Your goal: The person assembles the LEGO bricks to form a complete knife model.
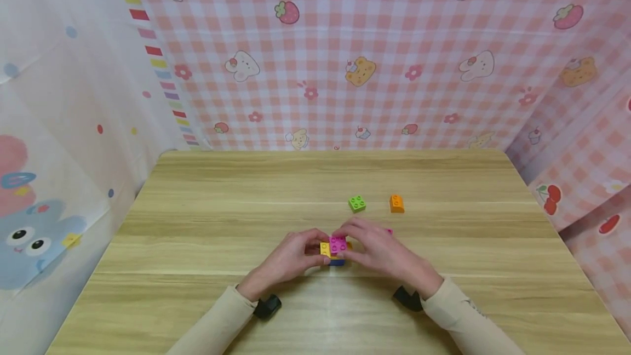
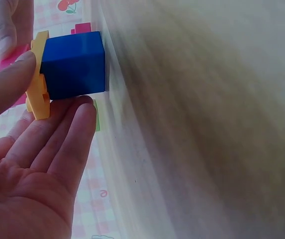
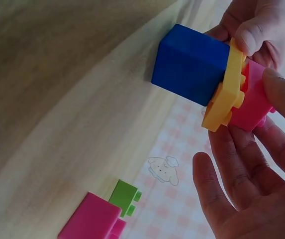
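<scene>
A small stack of toy building bricks stands on the table between both hands. At its bottom is a big blue brick (image 3: 192, 64), with a flat yellow brick (image 3: 226, 94) across the top. On the yellow one sits a pink brick (image 1: 338, 244), studs up. My left hand (image 1: 296, 256) holds the stack from the left, thumb at the yellow brick's near side and fingers behind the blue one. From the right, my right hand (image 1: 377, 248) pinches the pink brick between thumb and fingers.
Farther back on the wooden table (image 1: 236, 201) lie a green brick (image 1: 357, 204) and an orange brick (image 1: 396, 204). Another pink brick (image 3: 90, 219) is mostly hidden behind my right hand in the head view. A checked cloth (image 1: 315, 43) hangs along the back edge.
</scene>
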`<state>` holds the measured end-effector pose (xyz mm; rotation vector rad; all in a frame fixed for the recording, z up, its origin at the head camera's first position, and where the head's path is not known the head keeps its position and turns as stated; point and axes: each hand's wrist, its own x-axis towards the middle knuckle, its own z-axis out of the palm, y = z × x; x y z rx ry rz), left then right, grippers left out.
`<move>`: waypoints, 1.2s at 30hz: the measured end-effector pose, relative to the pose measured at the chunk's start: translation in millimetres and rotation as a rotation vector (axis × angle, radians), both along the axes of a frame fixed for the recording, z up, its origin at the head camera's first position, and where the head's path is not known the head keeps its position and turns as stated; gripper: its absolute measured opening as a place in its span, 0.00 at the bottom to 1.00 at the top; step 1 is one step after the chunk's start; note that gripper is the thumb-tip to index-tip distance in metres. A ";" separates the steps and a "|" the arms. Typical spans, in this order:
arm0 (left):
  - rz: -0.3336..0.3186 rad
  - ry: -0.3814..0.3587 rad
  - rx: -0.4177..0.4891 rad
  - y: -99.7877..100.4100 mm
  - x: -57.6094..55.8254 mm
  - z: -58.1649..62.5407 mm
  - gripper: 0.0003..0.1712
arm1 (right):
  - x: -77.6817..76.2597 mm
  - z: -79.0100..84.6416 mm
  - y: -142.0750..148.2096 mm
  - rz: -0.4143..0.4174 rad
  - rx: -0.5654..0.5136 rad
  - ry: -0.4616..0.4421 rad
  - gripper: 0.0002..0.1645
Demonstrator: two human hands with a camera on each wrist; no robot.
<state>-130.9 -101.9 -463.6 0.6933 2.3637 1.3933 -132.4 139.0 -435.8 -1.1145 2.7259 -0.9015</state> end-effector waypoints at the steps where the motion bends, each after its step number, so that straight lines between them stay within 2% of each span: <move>1: 0.000 0.000 0.002 0.2 -0.1 -0.4 0.18 | 0.0 -0.6 -0.3 0.000 0.003 -0.002 0.18; 8: -0.004 -0.011 0.009 1.1 -0.8 -1.1 0.17 | -1.2 -3.3 -2.1 0.011 -0.002 -0.007 0.19; 16: -0.012 0.008 -0.005 0.7 -0.7 -1.7 0.18 | -0.3 -5.1 -2.7 0.013 -0.013 0.030 0.19; 27: -0.004 0.006 -0.027 -1.0 1.2 1.5 0.17 | 1.9 -6.2 -5.4 -0.024 -0.014 0.022 0.19; 32: -0.021 0.051 -0.015 0.0 1.1 0.6 0.17 | 2.7 -5.5 -5.7 -0.057 0.015 -0.011 0.24; 36: -0.023 0.073 -0.045 0.3 1.9 -0.1 0.16 | 3.1 -6.1 -2.2 -0.095 0.038 -0.049 0.31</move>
